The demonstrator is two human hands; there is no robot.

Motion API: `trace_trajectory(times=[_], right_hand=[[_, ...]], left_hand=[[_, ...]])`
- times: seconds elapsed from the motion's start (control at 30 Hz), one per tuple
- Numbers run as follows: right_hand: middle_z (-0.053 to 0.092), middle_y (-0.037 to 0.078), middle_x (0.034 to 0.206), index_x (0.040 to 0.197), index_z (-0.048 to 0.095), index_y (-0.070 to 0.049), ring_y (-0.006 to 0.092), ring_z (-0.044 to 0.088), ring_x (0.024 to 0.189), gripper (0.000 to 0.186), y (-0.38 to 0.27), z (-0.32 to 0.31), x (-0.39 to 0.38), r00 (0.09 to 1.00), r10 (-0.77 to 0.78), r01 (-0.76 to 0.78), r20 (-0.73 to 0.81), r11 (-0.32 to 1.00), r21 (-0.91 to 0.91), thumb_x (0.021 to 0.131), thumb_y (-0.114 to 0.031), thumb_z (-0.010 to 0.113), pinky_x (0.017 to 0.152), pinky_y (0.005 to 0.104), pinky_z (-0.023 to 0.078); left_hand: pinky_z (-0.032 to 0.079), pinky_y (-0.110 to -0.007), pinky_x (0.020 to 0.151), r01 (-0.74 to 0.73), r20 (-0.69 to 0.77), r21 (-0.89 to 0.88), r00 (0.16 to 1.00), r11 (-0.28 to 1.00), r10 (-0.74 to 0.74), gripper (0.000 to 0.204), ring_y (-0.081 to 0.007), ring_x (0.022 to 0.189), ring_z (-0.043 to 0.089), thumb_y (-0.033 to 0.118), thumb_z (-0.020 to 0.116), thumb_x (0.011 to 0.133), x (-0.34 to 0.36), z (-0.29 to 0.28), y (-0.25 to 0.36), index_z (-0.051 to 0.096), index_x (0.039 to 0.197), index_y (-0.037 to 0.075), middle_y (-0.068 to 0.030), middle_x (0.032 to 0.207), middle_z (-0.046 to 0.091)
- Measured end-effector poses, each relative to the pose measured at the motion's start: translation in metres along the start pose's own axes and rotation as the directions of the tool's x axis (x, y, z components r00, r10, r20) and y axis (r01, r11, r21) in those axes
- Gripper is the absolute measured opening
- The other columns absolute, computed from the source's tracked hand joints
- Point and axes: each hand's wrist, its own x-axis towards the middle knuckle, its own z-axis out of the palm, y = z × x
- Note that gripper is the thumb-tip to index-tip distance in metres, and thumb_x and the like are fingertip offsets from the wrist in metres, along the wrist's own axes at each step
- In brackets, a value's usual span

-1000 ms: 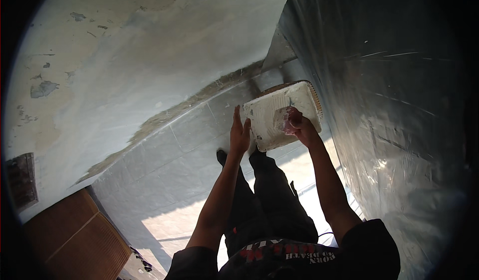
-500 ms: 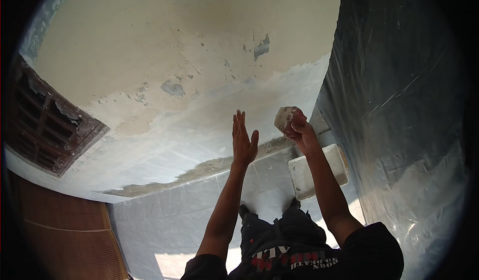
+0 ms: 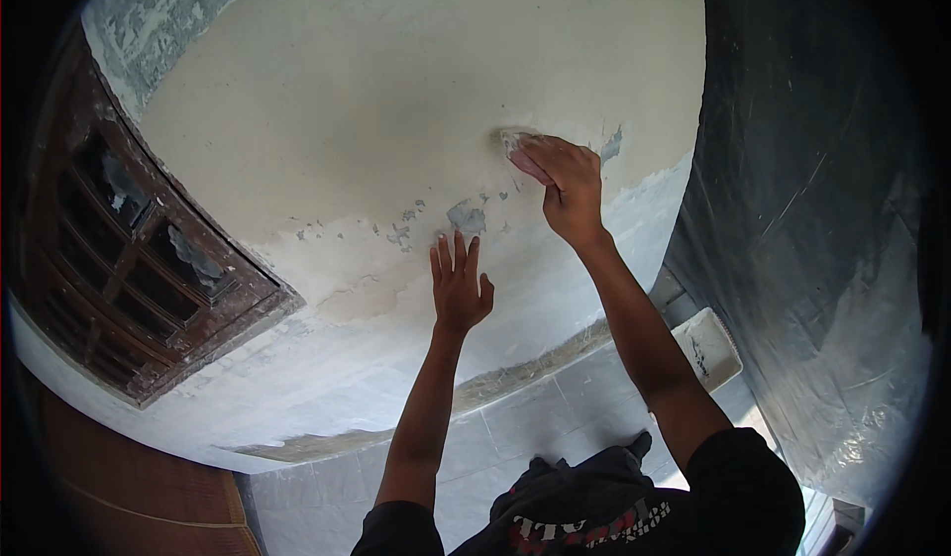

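In front of me is a cream-painted wall [image 3: 367, 81] with flaked grey patches [image 3: 466, 217] and a whiter band lower down. My right hand [image 3: 577, 192] grips a folded reddish piece [image 3: 530, 163], crusted with pale dust, which looks like sandpaper. Its far edge meets the wall, or nearly so, to the left of a peeled spot [image 3: 612, 143]. My left hand [image 3: 461, 287] holds nothing. Its fingers are stretched and spread just below the largest flaked patch, and whether they touch the surface I cannot tell.
On the left, a brown wooden window frame [image 3: 139, 259] with dark panes is set in the wall. Dark plastic sheeting [image 3: 802, 209] hangs on the right. A pale, stained tray [image 3: 709, 350] lies on the grey tiled floor [image 3: 525, 412]. Brown woven matting [image 3: 139, 467] covers the lower left.
My right hand has risen with the sandpaper and swung left onto or close to the wall. My left hand has moved toward the flaked patch. The view has shifted, showing more wall and window.
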Motion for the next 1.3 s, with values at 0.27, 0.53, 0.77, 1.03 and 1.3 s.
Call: trace_trajectory(times=[0.27, 0.53, 0.77, 1.03, 1.3], right_hand=[[0.068, 0.001, 0.124, 0.12, 0.069, -0.014, 0.0232, 0.057, 0.125, 0.057, 0.002, 0.042, 0.007, 0.992, -0.112, 0.094, -0.049, 0.954, -0.284, 0.069, 0.011, 0.061, 0.102, 0.0415, 0.032], [0.066, 0.002, 0.129, 0.121, 0.068, -0.012, 0.0254, 0.054, 0.13, 0.064, -0.001, 0.052, -0.06, 0.998, -0.029, 0.041, 0.055, 0.974, -0.224, 0.063, 0.011, 0.06, 0.103, 0.0423, 0.031], [0.065, 0.001, 0.131, 0.127, 0.066, -0.015, 0.0242, 0.052, 0.131, 0.067, 0.015, 0.051, 0.012, 0.986, -0.141, 0.11, -0.09, 0.952, -0.287, 0.066, 0.012, 0.059, 0.106, 0.0433, 0.028], [0.065, -0.002, 0.131, 0.126, 0.066, -0.016, 0.0228, 0.053, 0.131, 0.065, 0.02, 0.041, -0.095, 0.993, -0.022, 0.05, 0.112, 0.967, -0.251, 0.066, 0.011, 0.062, 0.106, 0.0448, 0.024], [0.059, -0.004, 0.141, 0.132, 0.062, -0.018, 0.0225, 0.048, 0.135, 0.067, 0.03, 0.051, -0.014, 0.998, -0.068, 0.058, -0.019, 0.942, -0.33, 0.07, 0.008, 0.064, 0.108, 0.0459, 0.021]], left_hand=[[0.0, -0.071, 0.114, 0.101, -0.079, 0.169, 0.993, 0.98, -0.089, 0.062, -0.0505, 0.148, 0.016, 0.031, 0.049, 0.094, -0.02, 0.011, -0.059, 0.042, 0.146, 0.0, -0.0293, 0.155, 0.03], [0.001, -0.067, 0.116, 0.112, -0.283, 0.357, 0.959, 0.927, -0.006, 0.055, -0.039, 0.146, 0.029, 0.038, 0.047, 0.095, -0.024, 0.034, -0.072, 0.055, 0.142, 0.009, -0.0183, 0.15, 0.046], [0.0, -0.067, 0.116, 0.09, -0.29, 0.409, 0.956, 0.908, 0.035, 0.059, -0.0426, 0.149, 0.02, 0.041, 0.043, 0.098, -0.018, 0.039, -0.07, 0.051, 0.144, 0.004, -0.023, 0.154, 0.039], [0.0, -0.067, 0.117, 0.12, -0.284, 0.41, 0.959, 0.904, 0.002, 0.06, -0.0417, 0.151, 0.017, 0.042, 0.046, 0.096, -0.021, 0.037, -0.073, 0.05, 0.144, 0.005, -0.0207, 0.157, 0.035], [0.001, -0.064, 0.119, 0.146, -0.354, 0.388, 0.935, 0.91, 0.001, 0.058, -0.0383, 0.15, 0.023, 0.042, 0.047, 0.095, -0.017, 0.043, -0.068, 0.053, 0.143, 0.011, -0.0156, 0.156, 0.039]])
